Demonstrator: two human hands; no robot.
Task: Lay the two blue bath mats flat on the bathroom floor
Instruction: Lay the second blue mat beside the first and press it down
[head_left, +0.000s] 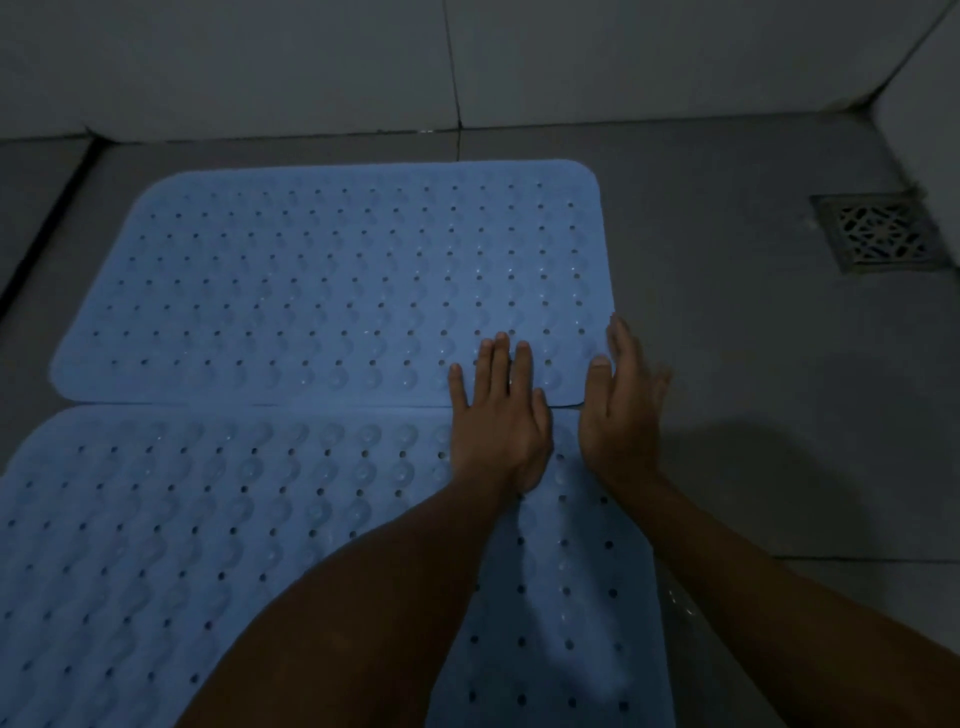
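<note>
Two blue perforated bath mats lie side by side on the grey tiled floor. The far mat lies flat near the wall. The near mat lies just in front of it, their long edges meeting. My left hand rests palm down with fingers spread, across the seam between the mats near their right end. My right hand is open beside it at the far mat's near right corner, fingers extended and slightly blurred. Neither hand holds anything.
A square metal floor drain sits at the right, near the wall corner. White wall tiles run along the back. A dark groove crosses the floor at the left. Bare floor lies right of the mats.
</note>
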